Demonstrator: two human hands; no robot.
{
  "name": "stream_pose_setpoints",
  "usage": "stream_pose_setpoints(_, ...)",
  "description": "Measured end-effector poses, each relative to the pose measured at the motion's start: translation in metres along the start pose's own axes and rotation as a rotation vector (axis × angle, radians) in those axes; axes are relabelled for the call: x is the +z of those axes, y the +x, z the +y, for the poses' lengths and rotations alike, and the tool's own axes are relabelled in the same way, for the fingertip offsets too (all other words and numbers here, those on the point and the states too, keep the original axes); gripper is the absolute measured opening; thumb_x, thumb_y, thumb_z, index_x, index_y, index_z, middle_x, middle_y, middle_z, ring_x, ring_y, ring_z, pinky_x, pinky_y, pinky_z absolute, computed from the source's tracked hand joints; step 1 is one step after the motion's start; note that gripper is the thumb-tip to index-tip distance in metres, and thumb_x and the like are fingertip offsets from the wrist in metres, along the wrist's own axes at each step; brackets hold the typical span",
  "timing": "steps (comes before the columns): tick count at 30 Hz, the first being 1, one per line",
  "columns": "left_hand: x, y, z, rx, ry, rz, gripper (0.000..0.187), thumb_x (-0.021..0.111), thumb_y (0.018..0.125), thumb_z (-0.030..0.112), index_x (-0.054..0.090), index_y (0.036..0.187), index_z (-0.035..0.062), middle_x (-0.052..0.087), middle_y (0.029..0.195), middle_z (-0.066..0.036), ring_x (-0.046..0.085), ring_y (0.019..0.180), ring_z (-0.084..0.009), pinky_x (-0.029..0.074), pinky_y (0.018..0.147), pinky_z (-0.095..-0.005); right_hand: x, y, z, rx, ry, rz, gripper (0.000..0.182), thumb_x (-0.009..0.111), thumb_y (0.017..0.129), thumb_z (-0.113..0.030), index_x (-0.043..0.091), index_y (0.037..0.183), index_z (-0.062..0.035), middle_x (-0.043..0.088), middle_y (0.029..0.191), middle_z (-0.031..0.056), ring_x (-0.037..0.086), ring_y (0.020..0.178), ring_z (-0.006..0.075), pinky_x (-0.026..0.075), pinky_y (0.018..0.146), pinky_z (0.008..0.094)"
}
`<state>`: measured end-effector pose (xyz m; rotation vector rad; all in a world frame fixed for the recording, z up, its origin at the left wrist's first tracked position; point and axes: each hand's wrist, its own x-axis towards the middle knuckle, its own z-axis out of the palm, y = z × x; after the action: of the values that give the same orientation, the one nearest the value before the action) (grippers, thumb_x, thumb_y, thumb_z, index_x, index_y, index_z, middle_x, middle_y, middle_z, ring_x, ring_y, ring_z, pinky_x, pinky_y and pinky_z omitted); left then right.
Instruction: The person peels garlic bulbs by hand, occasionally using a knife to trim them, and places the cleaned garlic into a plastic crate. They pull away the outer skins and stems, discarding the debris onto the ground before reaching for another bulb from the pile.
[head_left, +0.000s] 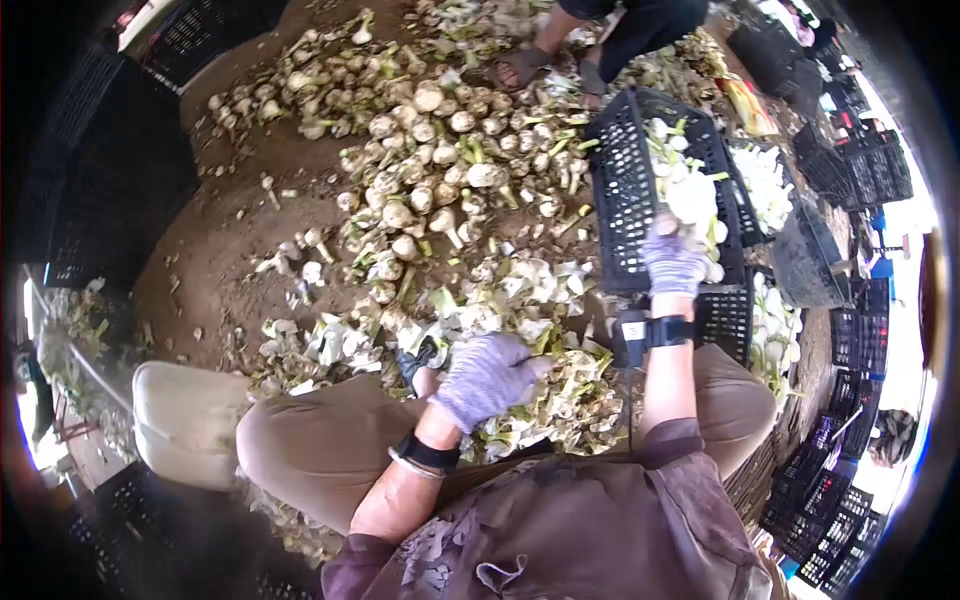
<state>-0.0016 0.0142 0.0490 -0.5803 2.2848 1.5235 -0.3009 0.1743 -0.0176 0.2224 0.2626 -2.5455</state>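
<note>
Reaching over slotted crate point(622, 190) — gloved right hand point(673, 262), left hand point(486, 382) above papery peelings point(582, 400)

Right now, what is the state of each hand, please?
Left hand: fingers curled; whether it holds something cannot be told.
Right hand: over the black crate; grip cannot be told.

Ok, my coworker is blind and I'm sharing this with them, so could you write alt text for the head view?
A seated person's right hand, in a lilac-grey knitted glove, reaches to clean white bulbs in a black plastic crate; their gloved left hand is above pale leafy scraps. Soil-stained bulbs lie heaped ahead.
</note>
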Motion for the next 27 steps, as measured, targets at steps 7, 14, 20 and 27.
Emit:
stream_pose_setpoints(7,0.001,-0.009,-0.014,0.186,0.037,0.372,0.038,0.060,0.080,0.017,0.055,0.115,0.0061,0.056,0.106,-0.017,0.054,0.096,-0.0363,0.046,0.078,-0.0421,0.031,0.028,0.114,0.100,-0.777,0.012,0.027,0.064,0.084,-0.020,0.059,0.101,-0.0005,0.065,0.088,0.0109,0.063,0.075,0.0180,0.053,0.061,0.0223)
stream_pose_setpoints(14,-0.016,-0.005,-0.039,0.050,0.041,0.426,0.032,0.059,0.081,0.019,0.058,0.112,0.0099,0.059,0.095,-0.015,0.058,0.084,-0.0336,0.047,0.069,-0.0426,-0.054,0.075,0.317,0.361,-2.016,-0.493,0.054,0.063,0.076,-0.014,0.047,0.128,-0.0109,0.053,0.125,0.0148,0.056,0.105,0.0308,0.049,0.088,0.0356)
stream_pose_setpoints(20,-0.023,0.008,-0.047,0.026,-0.029,0.424,0.034,0.060,0.081,0.022,0.057,0.111,0.0080,0.059,0.093,-0.014,0.059,0.085,-0.0337,0.047,0.069,-0.0413,-0.037,0.038,0.374,0.372,-2.727,-1.077,0.056,0.061,0.075,-0.012,0.047,0.128,-0.0219,0.037,0.137,0.0081,0.039,0.124,0.0340,0.039,0.100,0.0461)
stream_pose_setpoints(27,-0.031,0.029,-0.054,-0.104,-0.415,0.650,0.042,0.064,0.075,0.003,0.054,0.115,-0.0013,0.056,0.105,-0.015,0.060,0.087,-0.0212,0.049,0.073,-0.0291,-0.089,0.027,0.248,0.629,-1.374,0.047,0.036,0.060,0.080,-0.007,0.052,0.115,0.0004,0.063,0.094,0.0101,0.062,0.073,0.0189,0.054,0.060,0.0303)
